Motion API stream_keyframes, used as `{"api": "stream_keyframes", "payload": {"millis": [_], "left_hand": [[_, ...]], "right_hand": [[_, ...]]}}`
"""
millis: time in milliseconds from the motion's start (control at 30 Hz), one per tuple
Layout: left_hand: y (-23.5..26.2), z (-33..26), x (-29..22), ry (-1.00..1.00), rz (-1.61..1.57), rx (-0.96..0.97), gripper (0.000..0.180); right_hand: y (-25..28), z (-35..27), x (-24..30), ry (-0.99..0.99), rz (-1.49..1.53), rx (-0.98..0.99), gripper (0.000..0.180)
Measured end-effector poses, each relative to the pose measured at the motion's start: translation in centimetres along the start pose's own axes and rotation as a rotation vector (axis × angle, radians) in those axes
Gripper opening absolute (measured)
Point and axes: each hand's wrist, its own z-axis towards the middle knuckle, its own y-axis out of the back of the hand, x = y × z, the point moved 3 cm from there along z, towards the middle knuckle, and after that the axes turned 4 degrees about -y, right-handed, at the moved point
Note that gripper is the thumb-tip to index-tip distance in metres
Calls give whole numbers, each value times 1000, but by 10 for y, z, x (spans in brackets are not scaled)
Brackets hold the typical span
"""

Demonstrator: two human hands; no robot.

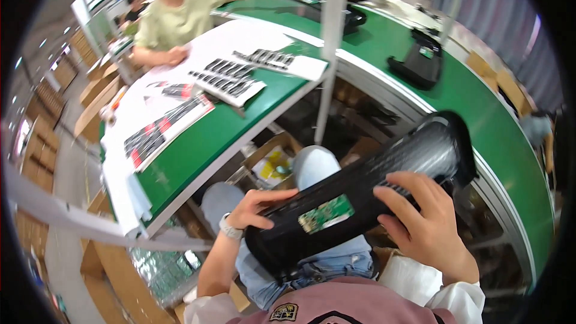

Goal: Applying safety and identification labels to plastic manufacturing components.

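The black speaker housing (366, 189) is held over the person's lap, tilted, its rounded end rising to the right and its near end low to the left. It is clear of the green tabletop (204, 138), which lies beyond and to the left of the housing.

The left hand (257, 207) grips the housing's lower left end; its fingers curl over the top edge, and the palm is hidden behind the casing. A pale watch (230, 228) sits at that wrist. The right hand (423, 219) clasps the housing from the right side, fingers spread across the grille face and pressed against it; the thumb is not visible.

A small green circuit board (327, 213) shows on the housing's near face, between the two hands. Its components are too blurred to make out. The housing's underside is hidden.

Beyond the housing, on the tabletop, lie white sheets carrying rows of small dark parts (231, 75); the parts cannot be identified. Further left of them lie red-and-black printed sheets (165, 129). A white upright post (330, 48) stands at the tabletop's edge, cutting across the view behind the housing.

To the upper right of the housing, a second black housing (420, 60) rests on the curved green belt (480, 108). A person in a pale green shirt (174, 18) sits at the far side of the tabletop, partly cut off. Cardboard boxes (270, 156) under the tabletop are largely obscured.
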Motion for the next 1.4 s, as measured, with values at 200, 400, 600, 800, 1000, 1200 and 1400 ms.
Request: {"api": "stream_keyframes", "payload": {"millis": [200,400,600,800,1000,1200,1400], "left_hand": [[43,-162,50,99,-33,-330,77],[16,-169,28,298,430,-556,37],[3,-128,-78,-108,1156,-722,16],[93,-52,-134,-337,1366,-841,21],[205,-20,-118,53,1631,-988,31],[210,-18,-109,-44,1654,-931,37],[206,-20,-109,-88,1643,-999,34]], "right_hand": [[-96,92,-1,225,353,93,31],[-224,216,31,324,417,127,18],[-301,328,42,321,47,-151,23],[-326,351,24,232,256,273,25],[-327,359,37,245,263,365,29],[-318,366,29,222,313,476,34],[-322,362,31,222,403,463,35]]}}
